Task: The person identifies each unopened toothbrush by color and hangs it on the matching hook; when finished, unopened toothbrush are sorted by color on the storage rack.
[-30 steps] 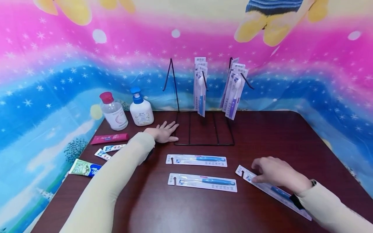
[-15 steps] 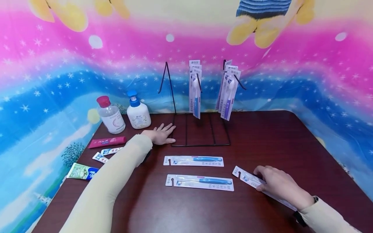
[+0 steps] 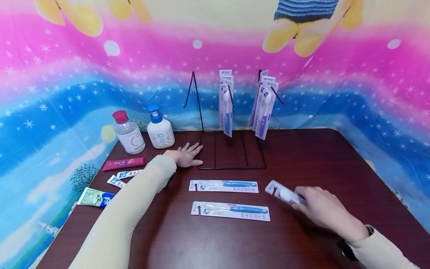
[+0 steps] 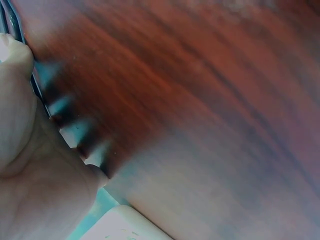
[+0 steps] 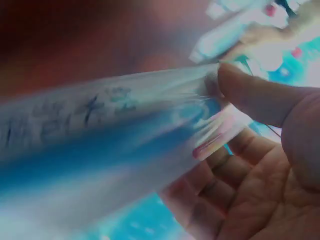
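Note:
My right hand (image 3: 324,207) pinches a packaged toothbrush (image 3: 285,193) between thumb and fingers, its hooked end tilted up off the table. In the right wrist view the blue handle of this toothbrush (image 5: 115,140) shows blurred through the clear pack. My left hand (image 3: 186,155) lies flat with fingers spread, at the left edge of the black wire rack (image 3: 231,168). Two more packaged blue toothbrushes, a far one (image 3: 223,186) and a near one (image 3: 231,211), lie on the table between the hands. Several packs hang on the rack's middle hook (image 3: 226,108) and right hook (image 3: 265,112).
The rack's left hook (image 3: 191,89) carries nothing. A clear bottle with a red cap (image 3: 129,132) and a white pump bottle (image 3: 160,130) stand at the back left. Below them lie a pink tube (image 3: 123,163), two small tubes and a green-and-blue tube (image 3: 95,197).
My right hand has closed on the third packaged toothbrush and lifted it from the table. My left hand has stayed by the rack. The view shifted slightly.

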Demonstrator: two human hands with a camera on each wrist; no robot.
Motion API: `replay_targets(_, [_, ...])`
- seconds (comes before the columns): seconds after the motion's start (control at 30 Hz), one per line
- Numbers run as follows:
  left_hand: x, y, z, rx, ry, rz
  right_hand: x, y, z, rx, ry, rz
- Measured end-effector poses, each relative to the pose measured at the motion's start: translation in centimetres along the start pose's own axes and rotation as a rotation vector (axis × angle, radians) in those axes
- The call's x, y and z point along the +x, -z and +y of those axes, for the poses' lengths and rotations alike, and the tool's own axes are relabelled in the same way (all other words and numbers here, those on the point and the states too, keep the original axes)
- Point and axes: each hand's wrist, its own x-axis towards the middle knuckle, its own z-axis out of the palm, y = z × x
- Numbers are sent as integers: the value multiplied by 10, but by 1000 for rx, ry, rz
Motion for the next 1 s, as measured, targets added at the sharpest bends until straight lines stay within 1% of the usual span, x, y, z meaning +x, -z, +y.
replay_targets(0.07, [-1,1,0,5,0,1,8,14,-7,51,-3,37])
replay_targets(0.2, [-2,1,0,6,6,-1,29,42,-27,194,-8,117])
replay_targets(0.3, [-2,0,1,9,7,-4,48,58,-44,294,31,161])
replay_targets(0.4, [-2,0,1,18,7,-3,69,68,-63,377,84,175])
replay_targets(0.53, [-3,1,3,5,9,1,95,73,-85,461,111,169])
replay_targets(0.6, [-1,0,2,-10,12,-1,107,74,-93,475,117,176])
replay_targets(0.67, [1,-2,0,-35,-1,6,117,74,-98,484,119,181])
replay_targets(0.7, [4,-4,-3,-42,-5,11,122,74,-100,487,123,182])
replay_targets(0.8, [7,-6,-5,-35,-5,12,133,73,-104,495,133,181])
replay_targets(0.9, [7,-6,-4,-16,6,7,142,72,-106,502,119,174])
replay_targets(1.0, [3,-4,-1,-12,7,5,149,71,-107,497,95,170])
